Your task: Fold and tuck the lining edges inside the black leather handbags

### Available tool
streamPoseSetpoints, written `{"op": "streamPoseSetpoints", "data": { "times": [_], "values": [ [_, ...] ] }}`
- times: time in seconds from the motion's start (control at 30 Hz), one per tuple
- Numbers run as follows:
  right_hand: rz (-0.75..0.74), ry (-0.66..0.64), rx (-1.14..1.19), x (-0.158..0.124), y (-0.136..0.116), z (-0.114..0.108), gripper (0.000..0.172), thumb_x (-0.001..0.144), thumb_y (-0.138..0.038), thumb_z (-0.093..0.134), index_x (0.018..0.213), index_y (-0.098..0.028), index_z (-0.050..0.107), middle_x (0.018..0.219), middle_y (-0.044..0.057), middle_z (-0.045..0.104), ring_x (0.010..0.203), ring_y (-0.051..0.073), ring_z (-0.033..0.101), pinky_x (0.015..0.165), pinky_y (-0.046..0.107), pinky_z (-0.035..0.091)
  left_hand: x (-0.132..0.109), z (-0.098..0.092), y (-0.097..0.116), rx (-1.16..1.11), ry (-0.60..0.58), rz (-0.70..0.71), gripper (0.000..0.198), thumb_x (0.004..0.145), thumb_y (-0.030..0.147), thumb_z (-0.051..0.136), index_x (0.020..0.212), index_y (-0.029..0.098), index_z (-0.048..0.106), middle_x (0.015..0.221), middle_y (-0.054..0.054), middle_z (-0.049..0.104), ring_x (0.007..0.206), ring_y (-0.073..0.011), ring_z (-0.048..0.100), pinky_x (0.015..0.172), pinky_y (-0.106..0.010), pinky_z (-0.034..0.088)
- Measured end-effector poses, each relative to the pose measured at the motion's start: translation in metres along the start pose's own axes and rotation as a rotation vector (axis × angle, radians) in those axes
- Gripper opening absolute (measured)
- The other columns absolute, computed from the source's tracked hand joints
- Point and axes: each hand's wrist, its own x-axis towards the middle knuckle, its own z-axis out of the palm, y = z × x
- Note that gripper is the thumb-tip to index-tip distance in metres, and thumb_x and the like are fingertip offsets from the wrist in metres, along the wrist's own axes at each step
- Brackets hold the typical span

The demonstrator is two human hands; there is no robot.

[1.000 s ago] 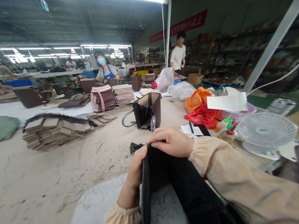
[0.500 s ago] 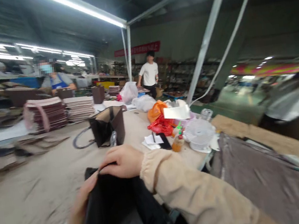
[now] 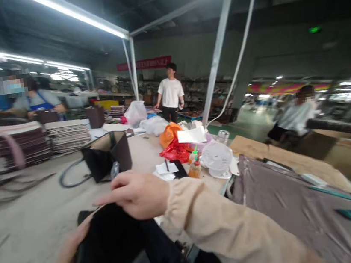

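Observation:
A black bag (image 3: 119, 246) stands open in front of me at the bottom of the view. My right hand (image 3: 136, 193) rests on its top rim, fingers pinched on the edge, sleeve reaching in from the right. My left hand (image 3: 63, 262) is blurred and presses against the bag's left side. A dark brown bag (image 3: 107, 155) with a looped handle stands upright on the beige table (image 3: 28, 220) just beyond my hands.
Red and orange plastic bags (image 3: 172, 145), papers, a small bottle and a white fan (image 3: 216, 159) sit at the table's right end. Stacks of flat bag pieces (image 3: 67, 135) lie further back. A brown sheet (image 3: 285, 203) covers the right. Other people work and stand beyond.
The view has swung to the right, so the table's stacks slid left and the aisle with more people came in. My hands stay on the black bag's rim.

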Motion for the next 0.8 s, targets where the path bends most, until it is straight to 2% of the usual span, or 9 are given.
{"op": "streamPoseSetpoints", "data": {
  "times": [0.1,0.17,0.2,0.27,0.33,0.4,0.47,0.6,0.8],
  "values": [
    [0.023,0.047,0.020,-0.012,0.000,-0.025,0.037,0.081,-0.006,0.048,0.110,-0.018,0.067,0.099,0.008,0.061,0.089,0.015,0.057,0.083,0.026,0.047,-0.030,-0.016,0.015,0.093,0.175,-0.014,0.025,0.079,0.040,0.056,0.088,0.024,0.073,0.093,0.000,0.071,0.118,-0.0255,0.053,0.104,-0.032,0.040],
    [0.147,0.085,0.059,-0.016,0.002,-0.038,0.030,0.078,-0.004,0.050,0.093,-0.016,0.072,0.092,0.009,0.063,0.085,0.016,0.059,0.080,0.028,0.048,-0.033,-0.011,0.020,0.065,0.154,-0.019,0.032,0.079,0.041,0.055,0.094,0.018,0.073,0.102,-0.003,0.071,0.113,-0.0284,0.055,0.104,-0.038,0.039],
    [0.143,0.031,0.130,-0.016,0.001,-0.045,0.025,0.078,-0.006,0.052,0.088,-0.015,0.073,0.087,0.008,0.064,0.081,0.015,0.060,0.078,0.028,0.048,-0.031,-0.008,0.021,0.053,0.144,-0.012,0.034,0.079,0.042,0.056,0.094,0.017,0.073,0.102,-0.004,0.071,0.111,-0.0291,0.056,0.103,-0.038,0.040],
    [0.099,-0.104,0.363,-0.017,-0.001,-0.055,0.019,0.080,-0.013,0.057,0.089,-0.017,0.073,0.084,0.005,0.066,0.076,0.013,0.061,0.074,0.024,0.049,-0.028,-0.003,0.021,0.044,0.132,0.007,0.035,0.080,0.042,0.056,0.097,0.017,0.073,0.106,-0.005,0.070,0.111,-0.0287,0.056,0.103,-0.036,0.039],
    [0.130,-0.057,0.470,-0.015,-0.003,-0.058,0.016,0.082,-0.019,0.058,0.092,-0.017,0.072,0.084,0.004,0.068,0.077,0.013,0.062,0.072,0.023,0.050,-0.026,-0.002,0.020,0.038,0.125,0.027,0.036,0.082,0.042,0.054,0.101,0.017,0.072,0.110,-0.005,0.068,0.113,-0.0280,0.055,0.104,-0.035,0.037],
    [0.217,0.096,0.422,-0.012,-0.001,-0.051,0.015,0.082,-0.019,0.060,0.090,-0.017,0.072,0.085,0.005,0.068,0.081,0.014,0.063,0.075,0.025,0.050,-0.025,-0.004,0.019,0.016,0.097,0.022,0.038,0.083,0.042,0.053,0.103,0.016,0.071,0.113,-0.006,0.067,0.116,-0.0282,0.053,0.105,-0.034,0.036],
    [0.271,0.150,0.365,-0.008,0.003,-0.036,0.014,0.080,-0.019,0.063,0.090,-0.017,0.072,0.089,0.006,0.068,0.085,0.015,0.062,0.081,0.027,0.049,-0.024,-0.007,0.018,-0.021,0.060,-0.025,0.039,0.082,0.043,0.054,0.103,0.015,0.071,0.115,-0.007,0.066,0.118,-0.0292,0.051,0.104,-0.035,0.037],
    [0.262,0.039,0.401,0.004,0.006,-0.001,0.022,0.076,-0.026,0.069,0.097,-0.019,0.072,0.098,0.006,0.066,0.091,0.016,0.061,0.087,0.028,0.046,-0.023,-0.006,0.020,-0.085,0.096,-0.072,0.039,0.077,0.044,0.060,0.099,0.014,0.072,0.112,-0.008,0.067,0.118,-0.0307,0.050,0.104,-0.037,0.037],
    [0.198,-0.028,0.368,0.020,0.001,0.025,0.014,0.079,-0.026,0.067,0.090,-0.020,0.074,0.085,0.003,0.067,0.083,0.013,0.062,0.081,0.025,0.046,-0.026,0.001,0.023,-0.107,0.183,-0.068,0.033,0.079,0.039,0.057,0.095,0.014,0.072,0.100,-0.007,0.070,0.111,-0.0279,0.055,0.098,-0.035,0.041]
  ]
}}
